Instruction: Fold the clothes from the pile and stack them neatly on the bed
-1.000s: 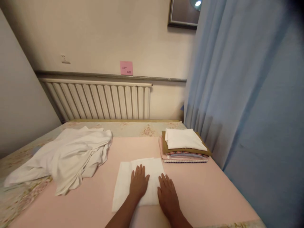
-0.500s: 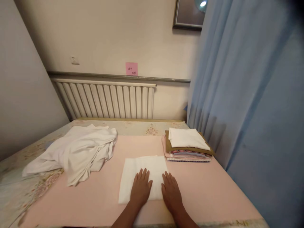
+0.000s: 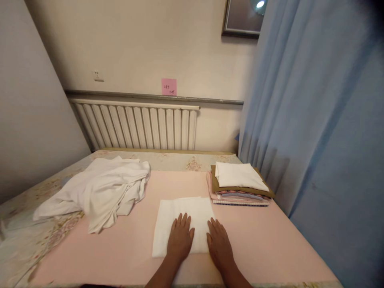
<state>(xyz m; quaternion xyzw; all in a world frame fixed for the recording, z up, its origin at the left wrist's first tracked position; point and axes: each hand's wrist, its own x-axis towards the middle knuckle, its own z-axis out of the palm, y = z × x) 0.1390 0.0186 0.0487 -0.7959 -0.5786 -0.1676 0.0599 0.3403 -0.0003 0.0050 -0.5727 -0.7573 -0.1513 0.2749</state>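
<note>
A white cloth [image 3: 168, 216], folded into a flat rectangle, lies on the pink mat [image 3: 126, 248] in front of me. My left hand [image 3: 181, 237] rests palm down on its lower middle, fingers stretched out. At the cloth's right edge lies my right hand [image 3: 220, 242], also flat, with its fingertips on or beside that edge. Neither hand grips anything. To the left is a loose, crumpled white cloth [image 3: 111, 188]. A stack of folded fabrics [image 3: 240, 196] stands at the right, topped by a folded white cloth [image 3: 240, 175] over a brown one.
The mat lies over a flowered bedspread [image 3: 57, 236]. Behind it stand a white radiator [image 3: 144, 124] and a wall with a pink note [image 3: 169, 87] and a socket [image 3: 98, 76]. A blue curtain [image 3: 300, 104] hangs along the right side, near a framed picture [image 3: 241, 22].
The whole view has shifted slightly, so everything sits a little further right. Both hands stay flat in nearly the same place at the folded cloth.
</note>
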